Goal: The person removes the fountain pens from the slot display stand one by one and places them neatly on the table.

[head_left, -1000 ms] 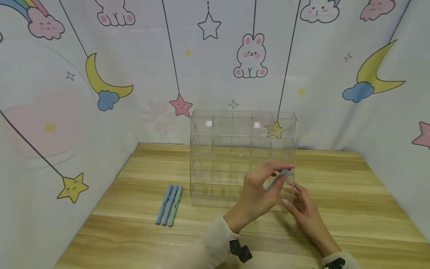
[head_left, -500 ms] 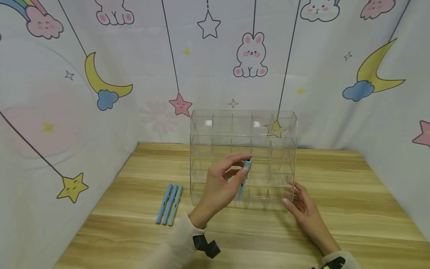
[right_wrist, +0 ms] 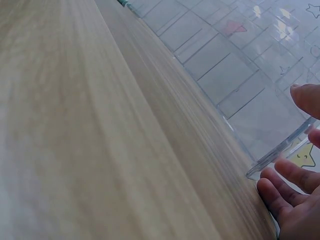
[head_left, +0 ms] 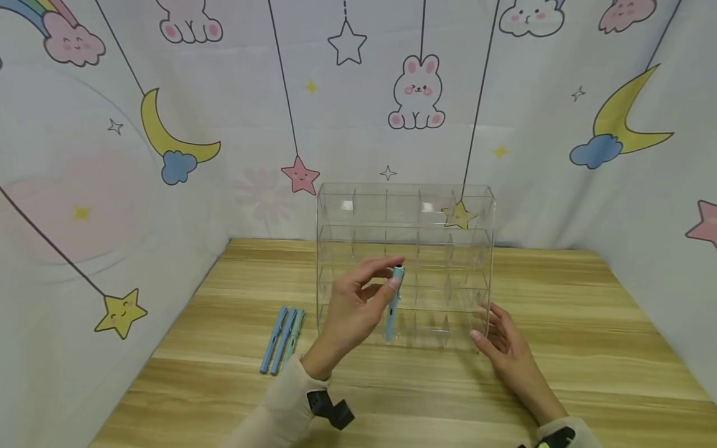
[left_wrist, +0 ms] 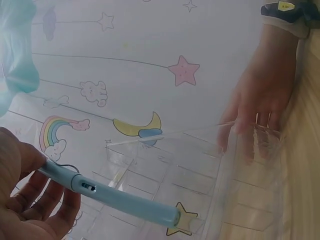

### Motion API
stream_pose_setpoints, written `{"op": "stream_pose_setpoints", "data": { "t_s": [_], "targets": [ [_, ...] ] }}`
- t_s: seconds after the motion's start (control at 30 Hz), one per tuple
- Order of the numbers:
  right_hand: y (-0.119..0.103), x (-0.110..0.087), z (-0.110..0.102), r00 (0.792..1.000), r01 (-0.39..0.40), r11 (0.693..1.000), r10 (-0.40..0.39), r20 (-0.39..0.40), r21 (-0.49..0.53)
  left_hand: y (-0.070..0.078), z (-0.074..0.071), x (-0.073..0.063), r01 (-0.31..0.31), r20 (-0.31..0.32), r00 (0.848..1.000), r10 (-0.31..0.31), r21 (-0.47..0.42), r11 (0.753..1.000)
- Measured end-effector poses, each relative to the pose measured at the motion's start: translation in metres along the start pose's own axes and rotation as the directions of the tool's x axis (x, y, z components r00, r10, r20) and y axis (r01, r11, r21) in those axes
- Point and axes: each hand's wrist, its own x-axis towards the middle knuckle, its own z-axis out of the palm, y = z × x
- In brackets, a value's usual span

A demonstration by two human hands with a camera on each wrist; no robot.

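In the head view my left hand (head_left: 355,305) pinches a light blue pen (head_left: 394,305) near its top, between thumb and fingers. The pen hangs nearly upright in front of a clear acrylic rack (head_left: 406,193) with rows of small compartments. In the left wrist view the pen (left_wrist: 125,200) slants across the rack. My right hand (head_left: 515,354) stays at the rack's lower right corner, thumb toward the front and fingers along the side, loosely bent; the right wrist view shows the rack's edge (right_wrist: 280,152) between thumb and fingers.
Two blue pens (head_left: 273,339) and a green pen (head_left: 297,326) lie side by side on the wooden table (head_left: 213,386), left of the rack. White curtains with printed stars, moons and rabbits (head_left: 417,93) stand behind and at both sides.
My left hand has moved left from the rack's right side, with the light blue pen still pinched. The pen has turned more upright. My right hand has stayed in place.
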Motion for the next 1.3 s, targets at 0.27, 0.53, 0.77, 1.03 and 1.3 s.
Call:
{"op": "stream_pose_setpoints", "data": {
  "t_s": [0.27, 0.53, 0.77, 1.03, 1.3],
  "targets": [
    [0.001, 0.000, 0.001, 1.000, 0.019, 1.000, -0.019, -0.003, 0.006, -0.009, -0.019, -0.005, 0.003, -0.016, 1.000, -0.002, 0.043, 0.999],
    [0.000, -0.001, 0.000, 0.999, 0.035, 0.999, -0.034, -0.004, 0.008, -0.017, -0.045, -0.011, 0.014, -0.061, 0.998, -0.007, 0.104, 0.994],
    [0.002, 0.000, -0.002, 1.000, 0.028, 1.000, -0.028, 0.000, -0.004, -0.019, -0.057, -0.014, 0.039, -0.068, 0.997, -0.031, 0.118, 0.992],
    [0.003, 0.000, -0.001, 1.000, 0.026, 1.000, -0.026, 0.000, 0.006, -0.023, -0.065, -0.014, 0.042, -0.087, 0.996, -0.030, 0.142, 0.989],
    [0.003, -0.001, 0.000, 0.999, 0.042, 0.999, -0.042, -0.011, 0.011, -0.023, -0.085, -0.016, 0.059, -0.139, 0.990, -0.033, 0.189, 0.980]
  ]
}}
